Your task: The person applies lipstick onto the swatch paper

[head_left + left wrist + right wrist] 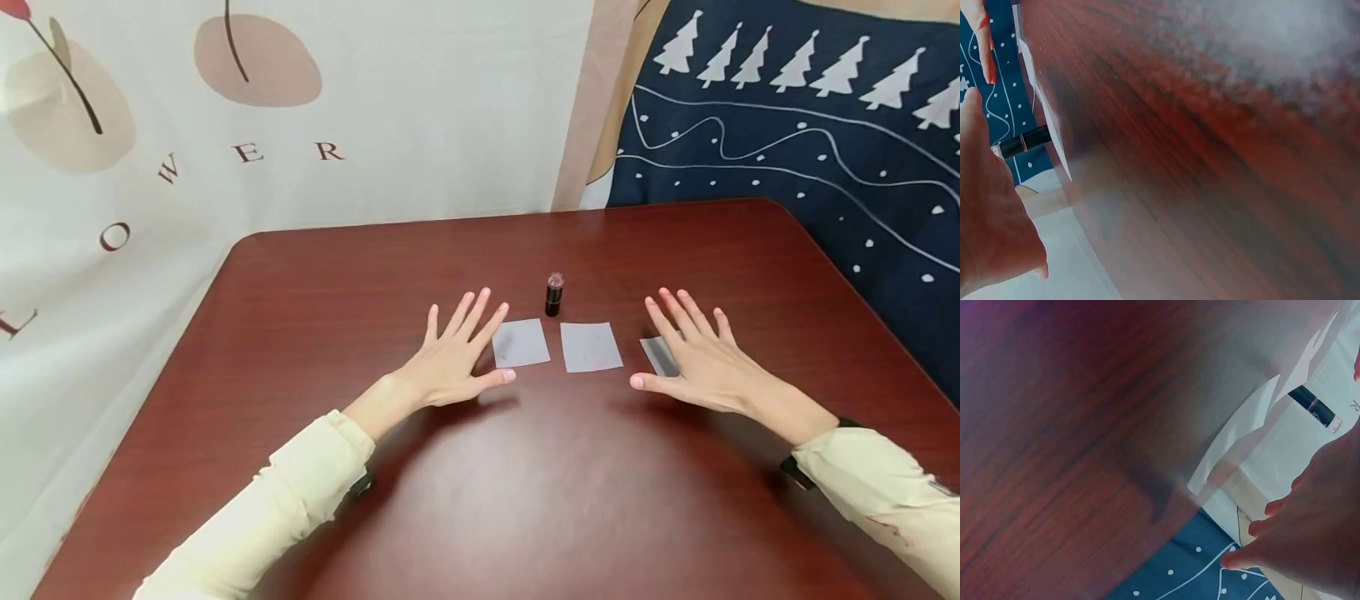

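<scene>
My left hand [452, 358] is held over the table with its fingers spread, palm down and holding nothing. It overlaps the edge of the left white paper square [522, 342] in the head view. My right hand [705, 362], also spread and holding nothing, hovers over the right paper square [657, 356] and hides most of it. Between the hands lies a middle paper square [592, 347]. Just behind the papers stands a small upright black tube with a clear pinkish top [553, 294], like a lipstick or small stamp. The left wrist view shows this tube [1024, 142] beyond the fingers.
The reddish-brown wooden table [495, 500] has rounded far corners. Behind it hangs a white cloth [450, 108] with printed letters, and a dark blue cloth [750, 133] with white trees hangs at the right. Both forearms wear pale sleeves [285, 492].
</scene>
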A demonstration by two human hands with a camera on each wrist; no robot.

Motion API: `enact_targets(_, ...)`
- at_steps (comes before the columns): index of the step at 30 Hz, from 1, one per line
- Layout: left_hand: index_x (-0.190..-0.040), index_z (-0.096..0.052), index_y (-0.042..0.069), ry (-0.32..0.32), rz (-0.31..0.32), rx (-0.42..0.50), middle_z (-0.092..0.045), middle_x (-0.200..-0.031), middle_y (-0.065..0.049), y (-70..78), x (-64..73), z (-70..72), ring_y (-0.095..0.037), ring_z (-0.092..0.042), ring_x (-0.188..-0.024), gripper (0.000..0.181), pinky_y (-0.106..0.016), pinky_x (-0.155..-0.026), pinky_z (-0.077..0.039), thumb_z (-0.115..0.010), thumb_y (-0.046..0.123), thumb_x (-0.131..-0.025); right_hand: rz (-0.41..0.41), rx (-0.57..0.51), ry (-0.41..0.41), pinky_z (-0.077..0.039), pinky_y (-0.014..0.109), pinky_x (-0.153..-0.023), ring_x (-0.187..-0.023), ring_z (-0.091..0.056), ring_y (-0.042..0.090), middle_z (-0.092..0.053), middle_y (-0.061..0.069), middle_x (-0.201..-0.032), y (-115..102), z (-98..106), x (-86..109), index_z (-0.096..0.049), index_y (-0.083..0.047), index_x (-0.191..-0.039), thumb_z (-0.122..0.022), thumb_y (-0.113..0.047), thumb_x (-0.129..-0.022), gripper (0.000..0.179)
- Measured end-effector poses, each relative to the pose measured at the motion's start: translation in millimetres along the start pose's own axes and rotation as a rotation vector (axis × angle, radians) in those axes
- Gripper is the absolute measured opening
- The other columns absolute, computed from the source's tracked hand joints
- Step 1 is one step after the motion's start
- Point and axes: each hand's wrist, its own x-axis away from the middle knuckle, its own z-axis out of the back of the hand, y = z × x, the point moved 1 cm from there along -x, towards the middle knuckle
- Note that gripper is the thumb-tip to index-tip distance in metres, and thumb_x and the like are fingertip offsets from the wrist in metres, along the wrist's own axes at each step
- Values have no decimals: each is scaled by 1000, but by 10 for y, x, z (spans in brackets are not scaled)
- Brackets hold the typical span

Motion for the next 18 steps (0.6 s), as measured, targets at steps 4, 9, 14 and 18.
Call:
enact_targets(4, -150, 4, 27, -14, -17, 4, 22, -152, 4, 13, -14, -4, -22, 12, -140, 86, -61, -102, 5, -29, 73, -86, 4, -4, 10, -2, 65, -99, -139, 5, 33, 5, 9, -155, 10, -9, 23, -3, -12, -151, -53, -67, -79, 103)
enact_targets(9, -151, 0, 25, -27, -37, 7, 21, -152, 4, 14, -29, 1, -23, 10, -140, 86, -62, -102, 5, -28, 73, -86, 14, -22, 36, -1, 66, -99, -139, 6, 34, 4, 11, -155, 22, -16, 40, -2, -11, -151, -54, -65, -80, 103)
enact_targets(14, -150, 4, 27, -16, -27, -2, 21, -152, 4, -53, -69, 29, -21, 12, -140, 85, -63, -102, 2, -27, 73, -86, 19, -46, 54, 0, 67, -98, -139, 7, 34, 4, 13, -155, 47, -3, 24, -1, -10, -150, -55, -63, -81, 102)
enact_targets(18, -150, 5, 27, -17, -19, -3, 20, -152, 4, -109, -86, 28, -18, 12, -140, 84, -62, -103, 2, -27, 72, -87, 19, -56, 43, -2, 67, -98, -139, 6, 35, 3, 13, -155, 58, -40, -16, -3, -10, -150, -55, -63, -81, 102)
